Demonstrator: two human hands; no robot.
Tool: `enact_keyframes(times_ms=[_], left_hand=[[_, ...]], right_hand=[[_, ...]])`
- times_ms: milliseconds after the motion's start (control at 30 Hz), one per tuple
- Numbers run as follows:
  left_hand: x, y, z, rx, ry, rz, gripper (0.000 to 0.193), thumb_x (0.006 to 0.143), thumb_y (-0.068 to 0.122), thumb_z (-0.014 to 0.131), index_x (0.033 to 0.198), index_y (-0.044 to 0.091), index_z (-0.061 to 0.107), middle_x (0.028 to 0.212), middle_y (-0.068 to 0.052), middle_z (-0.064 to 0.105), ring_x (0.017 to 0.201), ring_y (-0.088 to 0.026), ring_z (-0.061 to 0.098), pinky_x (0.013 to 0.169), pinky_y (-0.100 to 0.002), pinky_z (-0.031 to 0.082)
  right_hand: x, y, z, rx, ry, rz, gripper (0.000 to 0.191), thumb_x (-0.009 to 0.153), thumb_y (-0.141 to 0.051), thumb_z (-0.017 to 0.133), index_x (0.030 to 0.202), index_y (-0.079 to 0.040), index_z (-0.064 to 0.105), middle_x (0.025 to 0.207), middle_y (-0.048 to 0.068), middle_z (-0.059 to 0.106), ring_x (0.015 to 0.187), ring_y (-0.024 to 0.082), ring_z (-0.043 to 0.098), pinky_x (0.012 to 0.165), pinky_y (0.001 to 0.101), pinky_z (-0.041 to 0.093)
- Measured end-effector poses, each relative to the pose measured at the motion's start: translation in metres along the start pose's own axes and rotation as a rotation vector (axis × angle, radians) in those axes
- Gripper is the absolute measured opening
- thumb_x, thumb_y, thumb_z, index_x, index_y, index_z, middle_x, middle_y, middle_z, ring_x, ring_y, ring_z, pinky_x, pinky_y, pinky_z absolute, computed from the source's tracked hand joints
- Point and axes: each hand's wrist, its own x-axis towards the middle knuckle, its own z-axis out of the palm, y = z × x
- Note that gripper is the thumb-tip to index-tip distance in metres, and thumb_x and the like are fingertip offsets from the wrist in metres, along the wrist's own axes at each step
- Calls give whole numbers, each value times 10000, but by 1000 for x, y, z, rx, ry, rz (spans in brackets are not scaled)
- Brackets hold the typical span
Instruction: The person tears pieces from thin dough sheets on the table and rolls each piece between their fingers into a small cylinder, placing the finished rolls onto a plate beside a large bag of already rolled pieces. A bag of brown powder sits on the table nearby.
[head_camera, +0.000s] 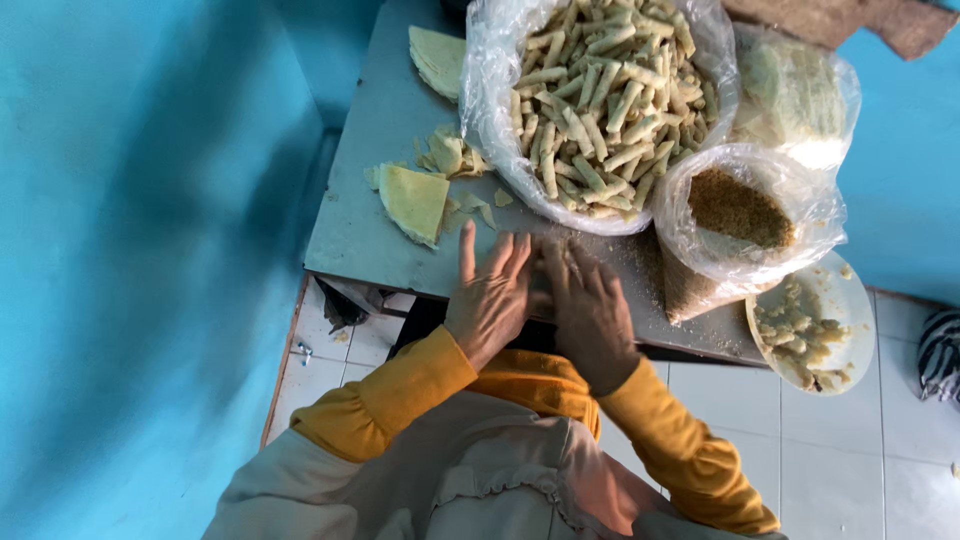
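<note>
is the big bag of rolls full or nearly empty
Full: the big bag stands open, rolls heaped up to its rim.

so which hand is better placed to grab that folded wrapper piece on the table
Probably the left hand: it lies flat nearest the folded wrapper piece, with nothing between them. The right hand sits toward the crumb bag.

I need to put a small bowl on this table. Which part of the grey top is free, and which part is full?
The grey table is bare along its left edge, left of the yellow wrapper piece. The right side is crowded: the big bag of rolls, the crumb bag and the plate. The left hand and right hand fill the front middle.
</note>
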Motion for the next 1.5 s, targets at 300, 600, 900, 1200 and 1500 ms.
enact_keyframes(times_ms=[300,600,900,1200,1500], left_hand=[[-1,-99,-11,-90,227,-422,756,856,180,694,1541,69,393,1468,-160,497,1380,-341,427,1134,-675,200],[7,-145,-13,-325,85,-448,704,833,289,777,1446,85,497,1274,-130,542,1226,-366,434,1063,-638,250],[-8,-135,-20,-594,274,-308,425,831,69,800,1198,145,599,1234,-54,613,1248,-299,550,1086,-486,337],[-17,-118,-26,-914,657,-250,438,1011,55,606,1420,75,451,1446,-145,448,1349,-311,501,1131,-415,461],[8,-102,-6,-2258,464,-460,704,1055,601,382,1512,66,403,1417,-141,565,1238,-235,609,1004,-402,537]], right_hand=[[21,34,18,408,-86,107,401,998,-84,572,1390,-17,518,1101,103,695,1014,258,627,867,422,542],[75,77,-40,-24,347,117,466,1038,149,478,1491,40,495,990,185,684,580,165,526,441,296,485],[93,-17,13,825,185,-7,739,864,8,749,1501,27,375,1337,272,611,1199,377,637,963,434,573],[132,-31,47,1094,133,6,779,928,47,748,1602,-160,417,1422,172,657,1250,271,696,1011,363,602],[137,-28,36,1694,75,235,808,922,61,693,1613,-189,356,1453,165,643,1111,232,731,833,322,673]])
